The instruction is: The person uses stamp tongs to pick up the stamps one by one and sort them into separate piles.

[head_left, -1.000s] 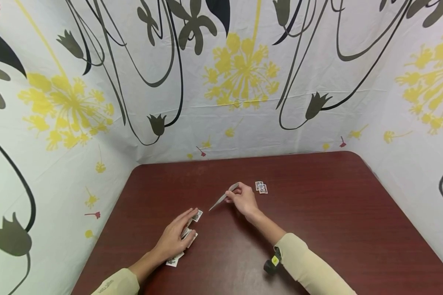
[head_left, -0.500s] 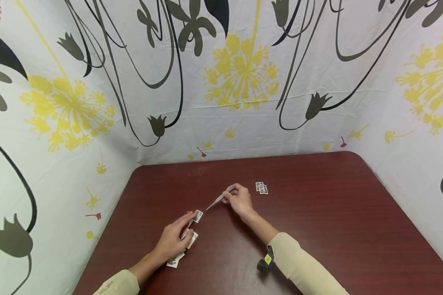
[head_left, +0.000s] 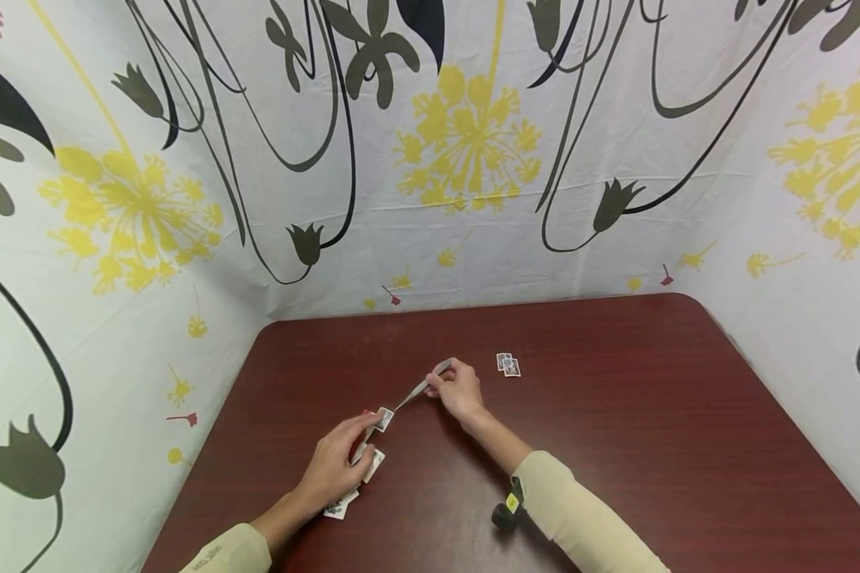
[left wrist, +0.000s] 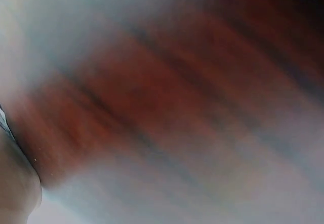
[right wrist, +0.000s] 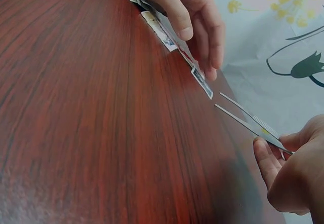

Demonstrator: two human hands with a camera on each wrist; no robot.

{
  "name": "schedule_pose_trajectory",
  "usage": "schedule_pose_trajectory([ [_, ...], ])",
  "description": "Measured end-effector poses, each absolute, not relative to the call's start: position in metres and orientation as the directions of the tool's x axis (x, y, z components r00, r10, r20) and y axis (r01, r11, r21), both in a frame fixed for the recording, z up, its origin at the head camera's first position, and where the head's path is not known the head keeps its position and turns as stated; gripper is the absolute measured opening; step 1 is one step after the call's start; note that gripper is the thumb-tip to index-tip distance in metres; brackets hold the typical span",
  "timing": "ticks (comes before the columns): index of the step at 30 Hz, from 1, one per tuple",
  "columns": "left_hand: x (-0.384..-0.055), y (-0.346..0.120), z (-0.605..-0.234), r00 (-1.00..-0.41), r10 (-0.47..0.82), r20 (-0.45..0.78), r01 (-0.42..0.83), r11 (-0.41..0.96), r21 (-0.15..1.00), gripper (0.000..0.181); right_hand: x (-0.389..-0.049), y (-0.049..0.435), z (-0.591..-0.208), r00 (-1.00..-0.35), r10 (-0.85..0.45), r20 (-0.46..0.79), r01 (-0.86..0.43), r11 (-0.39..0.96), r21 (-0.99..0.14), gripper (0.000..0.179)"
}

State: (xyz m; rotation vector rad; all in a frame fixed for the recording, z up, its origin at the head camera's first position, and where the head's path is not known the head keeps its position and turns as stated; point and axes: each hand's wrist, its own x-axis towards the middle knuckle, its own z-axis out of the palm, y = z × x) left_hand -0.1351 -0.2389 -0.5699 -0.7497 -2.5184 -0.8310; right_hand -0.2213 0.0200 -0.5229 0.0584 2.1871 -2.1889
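My right hand [head_left: 460, 391] pinches metal tweezers [right wrist: 259, 127] between thumb and fingers. Their two tips are spread apart, right at the corner of a postage stamp [right wrist: 202, 83] in the right wrist view. My left hand [head_left: 337, 458] lies low over a row of stamps, fingers extended, a fingertip at that same stamp [head_left: 384, 419]. Beside the left thumb shows another stamp with a perforated edge [right wrist: 158, 31]. More stamps [head_left: 338, 508] stick out under the wrist; the hand hides the rest. The left wrist view is mostly blurred, with some skin at its lower left.
Two small overlapping stamps [head_left: 510, 366] lie toward the back of the dark red wooden table [head_left: 616, 414]. A black wrist camera [head_left: 504, 516] hangs below the right sleeve. Patterned white cloth [head_left: 473, 263] stands behind and along both sides.
My right hand has moved left and slightly toward me, bringing the tweezer tips to the stamp by the left fingertips. The left hand stays almost still.
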Motion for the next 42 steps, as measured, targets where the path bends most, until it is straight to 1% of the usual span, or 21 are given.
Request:
schedule_pose_trajectory([
  [6, -0.133, -0.242, -0.566, -0.782, 0.402, 0.477, 0.595, 0.709, 0.378, 0.058, -0.219, 0.015, -0.523, -0.998, -0.015, -0.059, 0.059, 0.004, -0.998, 0.007],
  [12, -0.129, -0.242, -0.568, -0.754, 0.45, 0.479, 0.627, 0.711, 0.319, 0.06, -0.221, 0.011, -0.525, -0.998, -0.019, -0.052, 0.052, 0.011, -0.999, 0.008],
  [19, -0.13, -0.242, -0.571, -0.742, 0.47, 0.479, 0.639, 0.711, 0.293, 0.06, -0.223, 0.008, -0.525, -0.998, -0.025, -0.056, 0.056, 0.004, -0.998, 0.007],
  [26, -0.13, -0.242, -0.569, -0.757, 0.468, 0.455, 0.627, 0.717, 0.305, 0.059, -0.221, 0.007, -0.522, -0.999, -0.015, -0.04, 0.04, 0.011, -0.999, 0.007],
  [35, -0.13, -0.242, -0.571, -0.76, 0.456, 0.462, 0.621, 0.72, 0.311, 0.06, -0.221, 0.008, -0.524, -1.0, 0.013, -0.022, 0.022, 0.036, -0.999, 0.008],
  [42, -0.129, -0.241, -0.569, -0.767, 0.454, 0.453, 0.617, 0.717, 0.326, 0.06, -0.221, 0.006, -0.525, -1.0, 0.003, -0.028, 0.028, 0.017, -0.999, 0.007],
])
